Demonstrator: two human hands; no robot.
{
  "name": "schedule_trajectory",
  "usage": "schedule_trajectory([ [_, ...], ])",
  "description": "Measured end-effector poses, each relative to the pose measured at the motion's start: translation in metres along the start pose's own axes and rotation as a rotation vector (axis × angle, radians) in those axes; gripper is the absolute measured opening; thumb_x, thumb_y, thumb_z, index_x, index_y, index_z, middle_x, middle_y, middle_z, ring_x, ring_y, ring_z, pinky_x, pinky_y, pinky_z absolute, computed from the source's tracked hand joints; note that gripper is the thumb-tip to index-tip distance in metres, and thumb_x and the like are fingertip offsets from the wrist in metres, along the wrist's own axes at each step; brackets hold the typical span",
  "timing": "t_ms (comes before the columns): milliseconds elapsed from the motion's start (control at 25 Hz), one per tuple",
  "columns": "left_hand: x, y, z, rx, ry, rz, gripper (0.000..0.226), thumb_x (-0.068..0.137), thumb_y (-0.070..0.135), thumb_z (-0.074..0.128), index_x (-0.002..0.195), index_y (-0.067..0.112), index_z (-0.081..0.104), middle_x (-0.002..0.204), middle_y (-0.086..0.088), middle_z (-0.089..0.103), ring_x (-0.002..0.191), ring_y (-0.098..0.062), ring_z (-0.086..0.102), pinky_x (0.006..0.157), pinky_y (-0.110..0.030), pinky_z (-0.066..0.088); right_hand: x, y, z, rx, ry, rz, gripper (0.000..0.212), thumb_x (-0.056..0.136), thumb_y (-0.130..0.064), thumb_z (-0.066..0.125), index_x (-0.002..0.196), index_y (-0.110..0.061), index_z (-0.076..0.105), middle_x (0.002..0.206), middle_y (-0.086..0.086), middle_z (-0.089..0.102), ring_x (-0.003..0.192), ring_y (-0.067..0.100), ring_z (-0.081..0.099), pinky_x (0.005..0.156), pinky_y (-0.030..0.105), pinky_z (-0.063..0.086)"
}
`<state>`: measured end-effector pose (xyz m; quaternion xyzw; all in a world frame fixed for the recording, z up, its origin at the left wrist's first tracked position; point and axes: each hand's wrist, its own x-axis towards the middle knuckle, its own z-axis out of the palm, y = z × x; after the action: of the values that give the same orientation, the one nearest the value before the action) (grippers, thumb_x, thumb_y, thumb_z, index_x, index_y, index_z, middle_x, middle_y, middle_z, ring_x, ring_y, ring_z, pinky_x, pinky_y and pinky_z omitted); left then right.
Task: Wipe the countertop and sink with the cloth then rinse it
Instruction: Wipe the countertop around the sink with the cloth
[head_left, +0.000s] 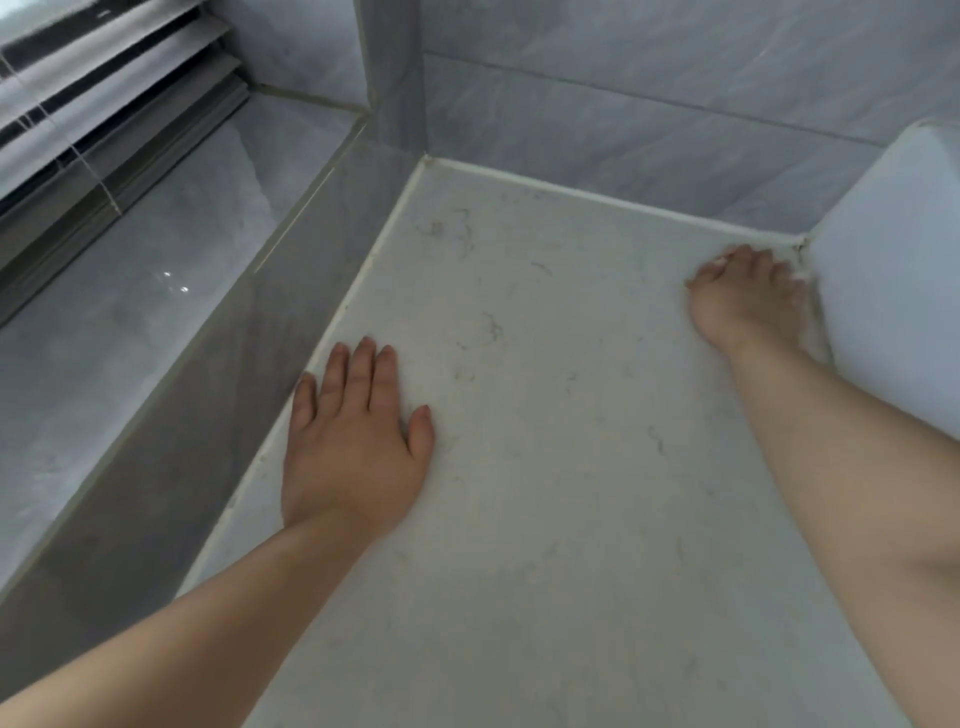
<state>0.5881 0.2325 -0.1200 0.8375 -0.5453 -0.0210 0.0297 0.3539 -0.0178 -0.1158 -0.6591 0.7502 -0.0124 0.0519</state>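
The pale marbled countertop (545, 415) fills the middle of the view. My left hand (353, 441) lies flat on it with straight fingers, close to the left wall seam. My right hand (748, 296) is in the far right corner, against the white basin (893, 291), and is blurred by motion. Its fingers curl down over a small white cloth (721, 262). Only slivers of the cloth show between the fingers; the hand hides the rest.
Grey tiled walls (649, 119) close the counter at the back and left. A glossy window ledge (156, 291) runs along the left, higher than the counter, with slatted blinds (98, 114) above it. Thin hairs and marks dot the countertop.
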Motion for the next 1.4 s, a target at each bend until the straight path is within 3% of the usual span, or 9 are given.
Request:
schedule_trajectory([
  [120,-0.001,0.002,0.002,-0.026,0.016,-0.005,0.09,0.07,0.053,-0.009,0.149,0.015,0.011,0.157,-0.002,0.008,0.144,-0.018,0.002,0.114,-0.038,-0.002,-0.041,-0.089,0.008,-0.008,0.031,-0.283,0.053,0.097,-0.027,0.023,0.146,-0.007,0.025,0.154,0.016,0.023,0.141,0.033,0.021,0.116,0.046,0.013],
  [240,0.0,0.001,0.003,-0.037,0.036,-0.015,0.09,0.07,0.054,-0.004,0.148,0.013,0.017,0.157,-0.003,0.014,0.144,-0.018,0.006,0.114,-0.037,0.0,-0.107,-0.189,0.024,0.064,-0.075,-0.626,0.054,0.098,-0.03,0.021,0.149,-0.014,0.016,0.158,0.007,0.012,0.145,0.026,0.009,0.117,0.043,0.003],
  [400,0.0,0.002,0.003,-0.044,0.052,-0.038,0.092,0.068,0.054,-0.002,0.148,0.011,0.015,0.157,-0.002,0.013,0.144,-0.015,0.004,0.114,-0.033,-0.002,-0.123,-0.218,0.025,0.102,-0.177,-0.777,0.053,0.1,-0.034,0.015,0.151,-0.019,0.009,0.16,-0.002,0.004,0.146,0.017,-0.001,0.117,0.037,-0.005],
  [640,-0.001,-0.001,0.004,-0.049,0.057,-0.031,0.09,0.071,0.054,0.004,0.147,0.01,0.02,0.156,-0.004,0.017,0.143,-0.016,0.008,0.115,-0.034,0.001,-0.06,-0.054,0.011,0.003,-0.022,-0.401,0.053,0.098,-0.035,0.023,0.149,-0.019,0.018,0.158,0.003,0.014,0.145,0.024,0.013,0.116,0.042,0.006],
  [840,-0.001,-0.001,0.003,-0.043,0.032,-0.025,0.071,0.087,0.046,0.018,0.147,0.009,0.016,0.156,-0.006,0.013,0.144,-0.019,0.005,0.115,-0.037,0.002,-0.091,0.054,-0.001,0.03,0.0,-0.014,0.054,0.098,-0.035,0.019,0.149,-0.017,0.019,0.157,0.005,0.016,0.144,0.028,0.013,0.117,0.044,0.006],
  [1000,-0.002,-0.001,0.002,0.003,-0.012,0.012,0.061,0.096,0.04,0.022,0.149,0.011,0.01,0.157,-0.006,0.006,0.144,-0.021,0.001,0.116,-0.04,0.0,-0.152,-0.009,0.013,-0.003,0.051,-0.308,0.055,0.095,-0.033,0.021,0.147,-0.015,0.023,0.155,0.009,0.024,0.142,0.028,0.02,0.116,0.042,0.011],
  [1200,-0.011,-0.001,-0.006,-0.051,-0.083,0.152,0.055,0.098,0.038,0.019,0.149,0.018,0.01,0.158,-0.003,0.004,0.144,-0.017,-0.001,0.115,-0.037,-0.002,-0.239,-0.046,0.018,-0.045,-0.076,-0.776,0.053,0.098,-0.039,0.018,0.15,-0.027,0.013,0.159,-0.008,0.01,0.146,0.015,0.005,0.116,0.033,-0.003],
  [1280,-0.03,0.0,-0.009,0.001,-0.138,0.244,0.058,0.097,0.045,0.012,0.149,0.023,0.003,0.158,-0.002,-0.003,0.144,-0.018,-0.006,0.115,-0.038,-0.005,-0.241,-0.013,0.016,-0.051,-0.032,-0.749,0.063,0.089,-0.044,0.005,0.149,-0.029,0.018,0.157,-0.008,0.017,0.145,0.015,0.011,0.116,0.034,0.002],
  [1400,-0.083,0.008,-0.007,0.031,-0.158,0.423,0.076,0.079,0.052,-0.013,0.149,0.024,-0.003,0.158,0.002,-0.006,0.144,-0.017,-0.009,0.114,-0.038,-0.008,-0.232,0.028,0.014,-0.043,-0.029,-0.414,0.06,0.093,-0.043,0.01,0.149,-0.026,0.018,0.158,-0.004,0.017,0.145,0.018,0.011,0.117,0.037,0.004],
])
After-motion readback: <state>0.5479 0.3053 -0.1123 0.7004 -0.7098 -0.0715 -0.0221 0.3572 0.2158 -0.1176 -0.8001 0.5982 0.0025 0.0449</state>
